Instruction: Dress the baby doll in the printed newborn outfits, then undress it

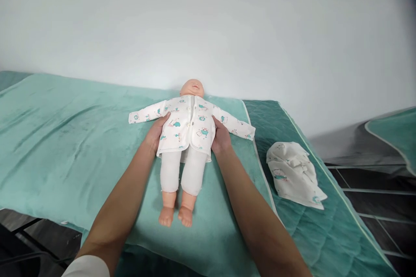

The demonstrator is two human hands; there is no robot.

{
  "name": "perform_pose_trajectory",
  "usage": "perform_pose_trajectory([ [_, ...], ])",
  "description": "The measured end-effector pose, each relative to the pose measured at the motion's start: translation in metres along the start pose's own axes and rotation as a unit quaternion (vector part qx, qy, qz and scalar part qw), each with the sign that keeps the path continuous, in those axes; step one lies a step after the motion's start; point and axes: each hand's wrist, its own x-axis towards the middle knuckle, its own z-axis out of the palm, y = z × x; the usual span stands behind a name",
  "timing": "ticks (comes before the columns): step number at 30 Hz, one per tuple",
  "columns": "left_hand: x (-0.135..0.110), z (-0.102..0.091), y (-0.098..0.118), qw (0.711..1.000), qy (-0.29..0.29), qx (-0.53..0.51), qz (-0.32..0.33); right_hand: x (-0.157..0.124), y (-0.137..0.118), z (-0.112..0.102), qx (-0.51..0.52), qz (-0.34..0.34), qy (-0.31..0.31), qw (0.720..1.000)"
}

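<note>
A baby doll [192,88] lies on its back, head toward the wall and bare feet toward me. It wears a white printed jacket [182,127] with its sleeves spread to both sides, and white cloth covers its legs. The jacket's front edges meet along the middle. My left hand [156,133] grips the doll's side through the jacket below the left-hand sleeve, thumb on top. Opposite it, my right hand [221,136] holds the other side the same way. The fingers of both hands are mostly hidden under the doll.
A light green blanket [65,138] is spread under the doll, over a darker quilted cover [325,242]. To the right lies a crumpled white printed cloth [294,175]. A white wall [208,34] stands behind. Metal bars [377,191] show at the far right.
</note>
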Motion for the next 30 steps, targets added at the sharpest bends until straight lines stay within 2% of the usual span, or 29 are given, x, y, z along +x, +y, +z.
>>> perform_pose_trajectory([
  [3,0.0,-0.002,-0.003,1.0,0.009,-0.001,0.022,0.002,0.0,0.003,0.002,0.003,0.002,1.0],
  [7,0.0,-0.003,-0.002,0.999,-0.003,-0.034,0.02,-0.002,-0.004,0.005,0.06,0.02,0.006,0.998],
  [9,0.001,-0.006,0.003,0.996,-0.003,-0.067,0.051,-0.005,-0.007,0.003,0.093,0.028,0.026,0.995],
  [12,0.003,-0.016,0.015,0.983,0.049,-0.121,0.131,-0.007,-0.012,-0.005,0.147,0.014,0.048,0.988],
  [16,0.003,-0.029,0.031,0.962,0.116,-0.169,0.18,-0.011,-0.018,-0.015,0.21,-0.002,0.053,0.976],
  [19,0.002,-0.038,0.038,0.952,0.131,-0.184,0.207,-0.016,-0.025,-0.019,0.236,0.008,0.075,0.969],
  [24,0.0,-0.053,0.047,0.924,0.178,-0.198,0.275,-0.021,-0.043,-0.029,0.261,0.004,0.156,0.952],
  [30,0.002,-0.061,0.053,0.912,0.196,-0.201,0.3,-0.014,-0.062,-0.06,0.27,-0.043,0.209,0.939],
])
